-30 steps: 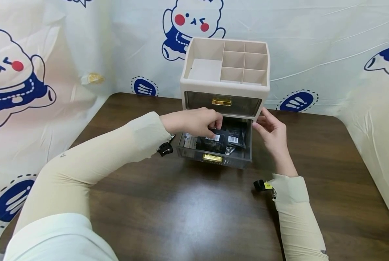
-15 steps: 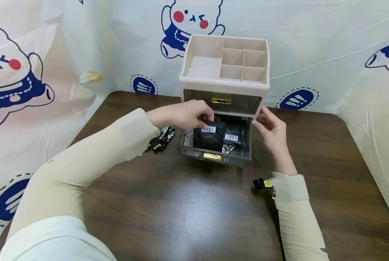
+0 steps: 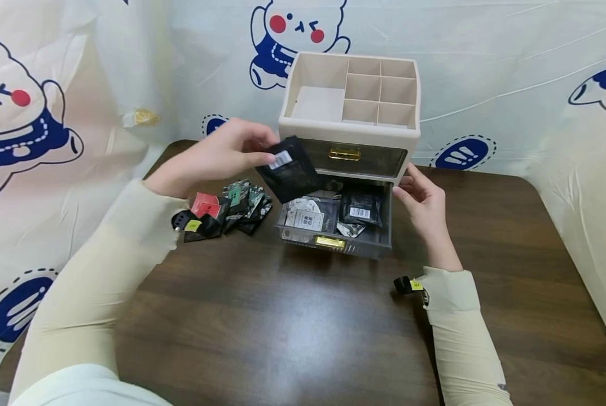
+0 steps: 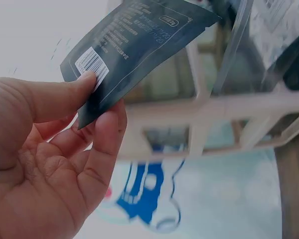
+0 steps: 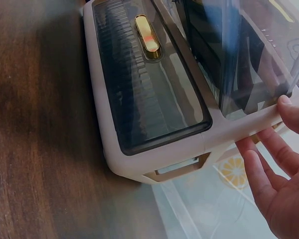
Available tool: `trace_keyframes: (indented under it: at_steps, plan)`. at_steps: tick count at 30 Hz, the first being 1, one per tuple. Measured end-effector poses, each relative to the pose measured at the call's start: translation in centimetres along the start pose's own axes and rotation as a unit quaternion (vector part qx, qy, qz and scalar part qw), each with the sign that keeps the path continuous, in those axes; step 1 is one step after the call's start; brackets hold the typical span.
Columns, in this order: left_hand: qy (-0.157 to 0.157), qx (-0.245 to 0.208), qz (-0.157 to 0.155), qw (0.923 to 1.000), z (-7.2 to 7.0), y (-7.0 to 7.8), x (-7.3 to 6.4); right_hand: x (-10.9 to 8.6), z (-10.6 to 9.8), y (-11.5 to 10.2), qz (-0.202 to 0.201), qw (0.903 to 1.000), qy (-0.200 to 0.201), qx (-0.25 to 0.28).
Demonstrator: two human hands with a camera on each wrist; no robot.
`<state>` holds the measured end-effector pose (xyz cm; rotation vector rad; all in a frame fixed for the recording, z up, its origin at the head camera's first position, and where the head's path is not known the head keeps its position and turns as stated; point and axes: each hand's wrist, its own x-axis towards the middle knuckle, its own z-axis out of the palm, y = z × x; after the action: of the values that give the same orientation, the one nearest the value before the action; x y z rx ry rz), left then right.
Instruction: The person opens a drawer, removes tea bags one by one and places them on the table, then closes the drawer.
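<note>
My left hand [image 3: 239, 148] pinches a flat black sachet [image 3: 294, 172] by one corner, thumb beside its white barcode label. It hangs tilted in front of the cream desk organizer [image 3: 351, 128], above the pulled-out smoky clear drawer [image 3: 333, 248]. Small print covers the sachet's face [image 4: 134, 45] in the left wrist view. More black sachets lie in the drawer, one of them a barcoded sachet [image 3: 360, 206], another bearing a white label [image 3: 308, 220]. My right hand [image 3: 424, 208] grips the organizer's right front edge, thumb in front and fingers [image 5: 261, 181] against the side.
Left of the drawer, several sachets [image 3: 237, 203] lie in a loose pile on the brown table [image 3: 303, 327], one with a red label. A closed drawer [image 5: 149, 79] with a gold handle sits below the pulled-out one. A patterned curtain [image 3: 486, 67] hangs behind.
My left hand has lifted the black sachet out of the drawer and carried it up and left. The white-labelled sachet and the pile are now uncovered. My right hand has stayed in place.
</note>
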<state>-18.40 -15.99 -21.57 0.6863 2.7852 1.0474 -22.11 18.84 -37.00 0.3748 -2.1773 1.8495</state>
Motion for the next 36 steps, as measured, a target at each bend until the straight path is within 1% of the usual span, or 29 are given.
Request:
trace_keyframes:
  at_steps: [3,5,6,8,9,12,13,15,18,21,23,25,28,33,36]
  plan:
    - [0.058,-0.018,-0.029,0.9977,-1.0,-1.2,-1.6,0.0,0.0,0.0,-0.001,1.0,0.001,-0.003]
    - [0.097,-0.03,-0.048,0.9937,-1.4,-2.4,-2.7,0.0,0.0,0.1,-0.002,1.0,0.003,-0.001]
    - [0.113,-0.043,-0.061,0.9908,-1.5,-3.1,-3.3,0.0,0.0,0.1,-0.002,1.0,0.004,0.001]
    - [0.142,-0.074,-0.087,0.9832,-1.3,-4.6,-4.4,0.0,0.1,0.1,-0.002,1.0,0.006,0.004]
    - [0.157,-0.092,-0.101,0.978,-1.1,-5.3,-4.9,0.0,0.1,0.1,-0.001,1.0,0.007,0.005]
    - [0.19,-0.138,-0.137,0.9622,0.0,-7.6,-6.4,0.0,0.1,0.1,0.002,1.0,0.003,0.002]
    - [0.199,-0.143,-0.145,0.9587,0.5,-8.3,-6.8,0.0,0.1,0.1,0.003,1.0,0.001,0.0]
    - [0.205,-0.155,-0.161,0.9529,1.5,-9.6,-7.4,-0.1,0.1,0.0,0.004,1.0,0.0,-0.004]
    - [0.195,-0.168,-0.192,0.947,3.0,-11.2,-7.9,-0.1,0.0,0.0,0.004,1.0,0.001,-0.006]
    - [0.186,-0.168,-0.231,0.94,4.2,-12.5,-8.1,-0.2,-0.1,0.0,0.004,1.0,0.002,-0.007]
    - [0.187,-0.169,-0.253,0.9342,5.1,-13.2,-8.2,-0.2,-0.1,0.1,0.003,1.0,0.001,-0.006]
    - [0.186,-0.173,-0.266,0.9298,5.8,-13.8,-8.2,-0.2,0.0,0.2,0.002,1.0,0.004,-0.003]
    - [0.185,-0.175,-0.266,0.9297,6.8,-14.6,-7.9,-0.2,0.0,0.3,0.003,0.9999,0.01,-0.003]
    - [0.189,-0.145,-0.261,0.9355,7.7,-15.5,-7.8,-0.2,0.1,0.2,0.007,0.9999,0.012,-0.005]
    - [0.19,-0.132,-0.27,0.9346,8.1,-15.9,-7.7,-0.1,0.1,0.0,0.008,0.9999,0.014,-0.004]
